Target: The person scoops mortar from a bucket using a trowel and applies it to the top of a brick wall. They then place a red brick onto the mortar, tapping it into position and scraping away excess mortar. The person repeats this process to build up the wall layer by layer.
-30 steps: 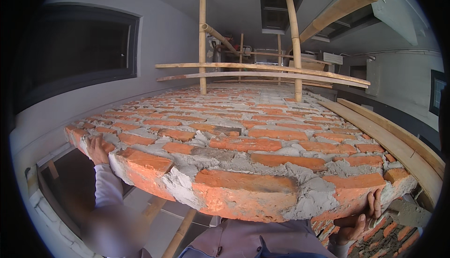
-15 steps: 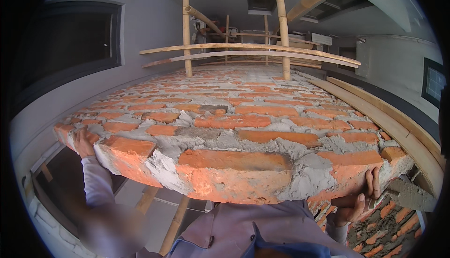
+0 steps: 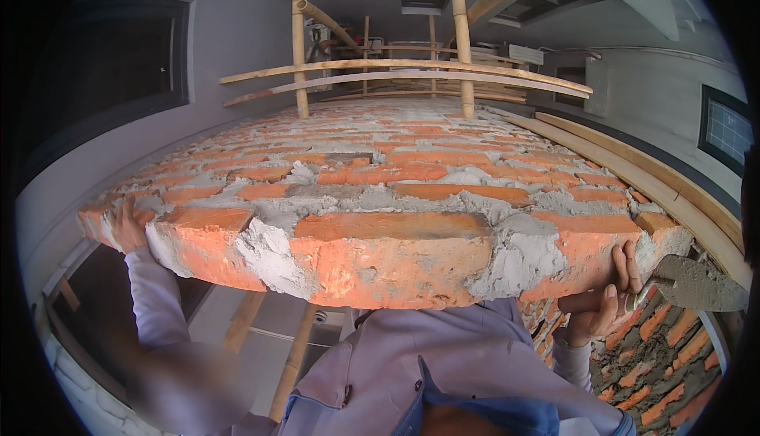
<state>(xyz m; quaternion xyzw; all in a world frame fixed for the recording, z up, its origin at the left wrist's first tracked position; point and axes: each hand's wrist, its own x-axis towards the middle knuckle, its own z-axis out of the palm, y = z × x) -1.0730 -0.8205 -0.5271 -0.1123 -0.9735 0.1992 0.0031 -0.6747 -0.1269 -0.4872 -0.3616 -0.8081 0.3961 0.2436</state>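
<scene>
My left hand [image 3: 129, 226] rests against an orange brick [image 3: 96, 221] at the left end of the wall's near course, its fingers spread and lying on it. At the right end, my right hand [image 3: 606, 305] is closed around the handle of a trowel [image 3: 703, 282], with the fingers beside the wall's near face. Grey mortar coats the trowel's blade, which points right. Between the hands runs the near course of the brick wall [image 3: 388, 258], with thick grey mortar [image 3: 518, 255] in its joints, some of it bulging out.
Bamboo poles [image 3: 461, 40] and crosswise wooden strips [image 3: 404, 70] stand beyond the wall. Long planks [image 3: 641, 179] lie along its right side. A dark-framed window [image 3: 103, 80] is on the left, another [image 3: 727, 129] on the right. More rough brickwork [image 3: 653, 357] shows below right.
The view has shifted, so the wall's near edge sits higher in the picture. The trowel blade has tilted and shows more of its flat side. Both hands keep their places at the wall.
</scene>
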